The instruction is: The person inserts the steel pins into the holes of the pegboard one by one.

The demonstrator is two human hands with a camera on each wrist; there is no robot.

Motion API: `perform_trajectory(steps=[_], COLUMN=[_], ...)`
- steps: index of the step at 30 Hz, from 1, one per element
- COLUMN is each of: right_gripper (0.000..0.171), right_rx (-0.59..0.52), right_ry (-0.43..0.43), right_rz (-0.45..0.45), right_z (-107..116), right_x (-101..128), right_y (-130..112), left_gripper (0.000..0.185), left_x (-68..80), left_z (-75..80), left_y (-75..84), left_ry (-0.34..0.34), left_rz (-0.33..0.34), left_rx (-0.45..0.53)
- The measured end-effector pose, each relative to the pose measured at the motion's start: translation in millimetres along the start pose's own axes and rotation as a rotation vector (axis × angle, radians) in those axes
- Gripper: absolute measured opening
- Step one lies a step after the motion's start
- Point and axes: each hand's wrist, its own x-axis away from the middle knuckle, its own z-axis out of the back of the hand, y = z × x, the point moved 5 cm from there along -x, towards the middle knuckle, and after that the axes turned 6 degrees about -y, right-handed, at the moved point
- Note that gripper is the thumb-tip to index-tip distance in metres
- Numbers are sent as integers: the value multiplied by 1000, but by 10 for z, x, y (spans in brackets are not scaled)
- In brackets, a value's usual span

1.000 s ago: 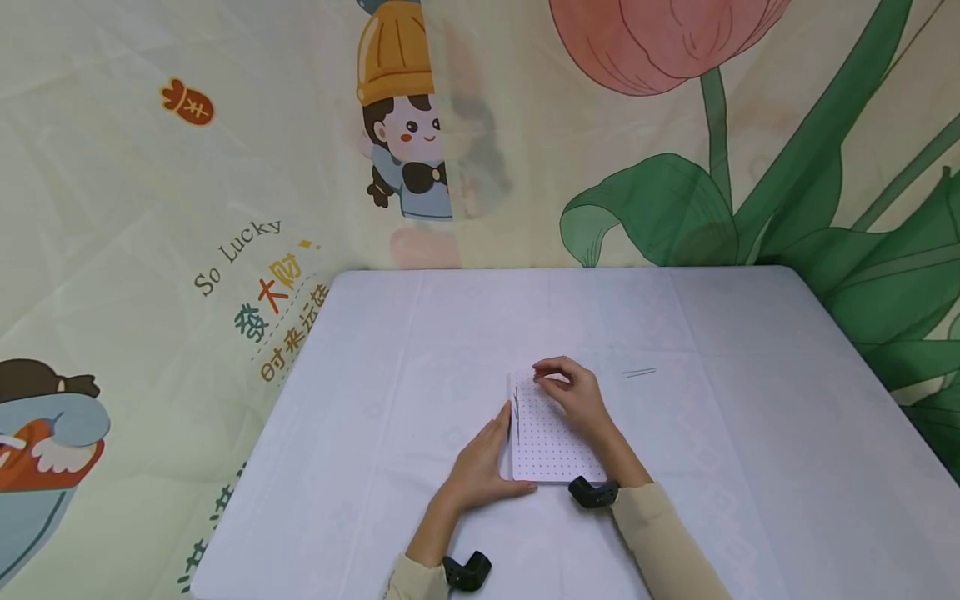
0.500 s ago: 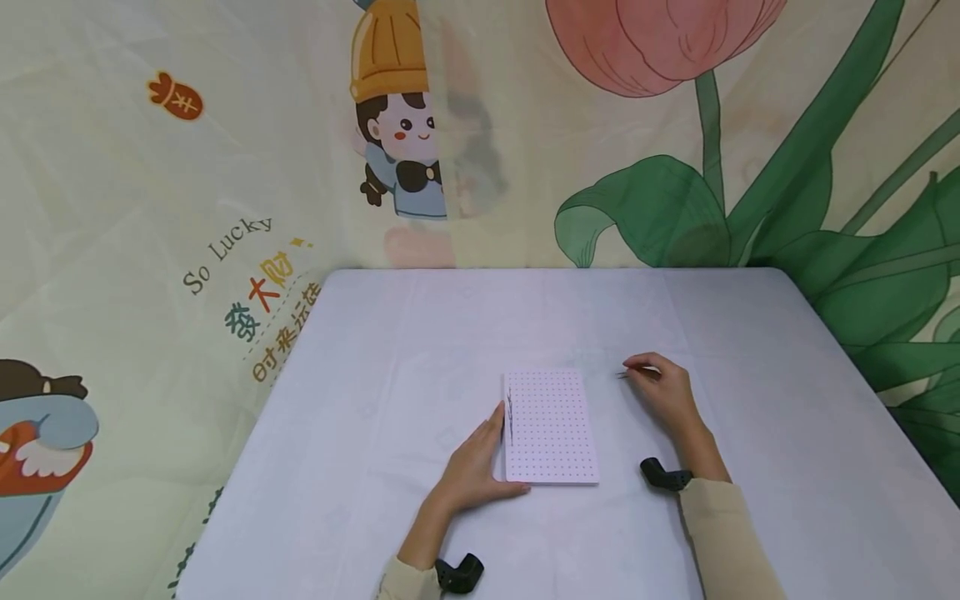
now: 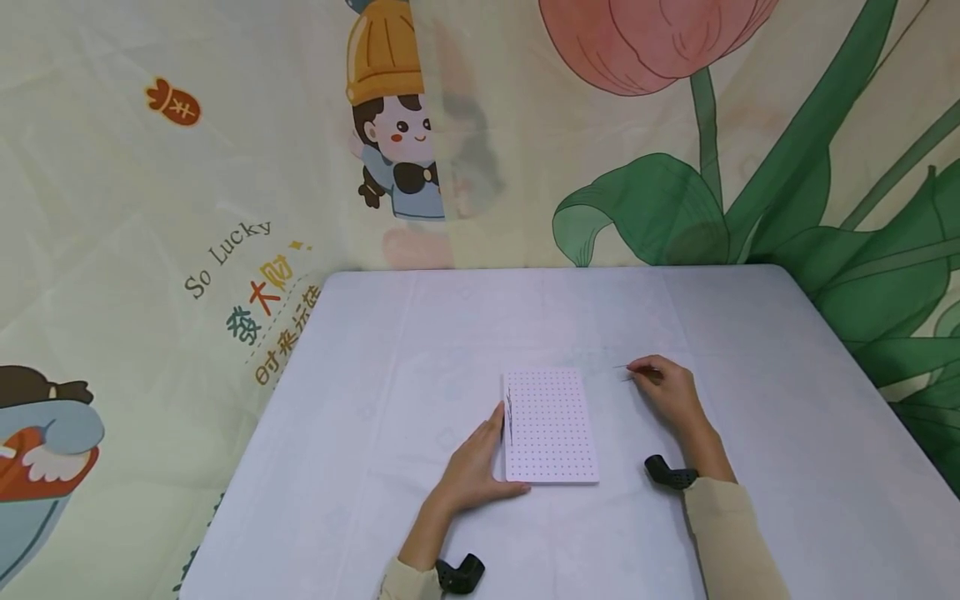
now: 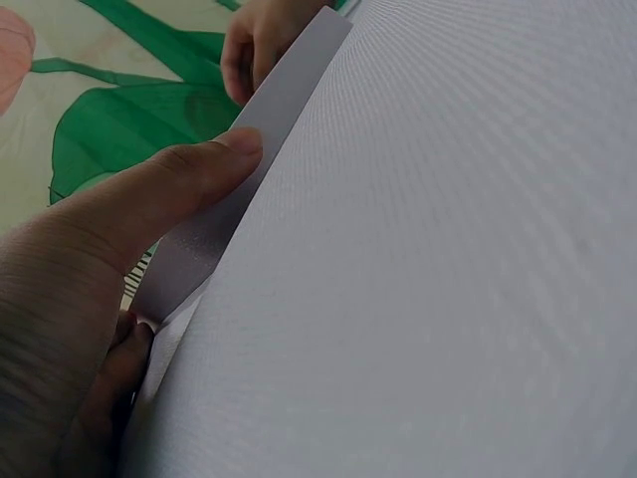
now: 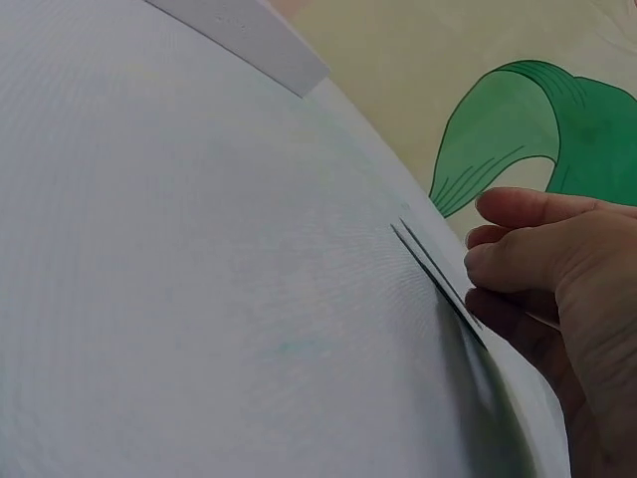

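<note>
A white board dotted with small holes (image 3: 550,425) lies flat on the table (image 3: 420,350). A few thin dark needles (image 3: 510,417) stand along its left edge. My left hand (image 3: 480,467) rests flat beside that edge; in the left wrist view its thumb (image 4: 189,179) presses against the board's side (image 4: 269,129). To the right of the board my right hand (image 3: 660,387) pinches the ends of two thin needles (image 5: 428,264) that lie on the cloth, their tips (image 3: 621,367) pointing left. The board's corner (image 5: 249,35) shows in the right wrist view.
A pale cloth covers the table, whose far edge (image 3: 555,268) meets a hanging printed backdrop (image 3: 225,167). Black wrist camera mounts (image 3: 670,473) (image 3: 459,575) sit on both forearms. Nothing else lies on the cloth.
My right hand left the top of the board and moved right to the loose needles on the cloth, where it now pinches them. The left hand and board stayed put.
</note>
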Motion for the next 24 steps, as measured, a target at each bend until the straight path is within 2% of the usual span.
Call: perform_trajectory(steps=[6,15,24], right_gripper=[17,11,9], right_rx=[52,92,112], right_ry=[12,-52,-49], right_rz=[25,-32,19], right_z=[47,-6,-12], right_x=[38,18,12], right_y=[50,170,159], left_gripper=[123,124,123], left_x=[-5,-7,-21], left_z=[-3,2,4], left_y=[9,11,11], left_ry=[-3,7,-8], left_rz=[-9,-8,-4], left_rx=[-6,-12,-14])
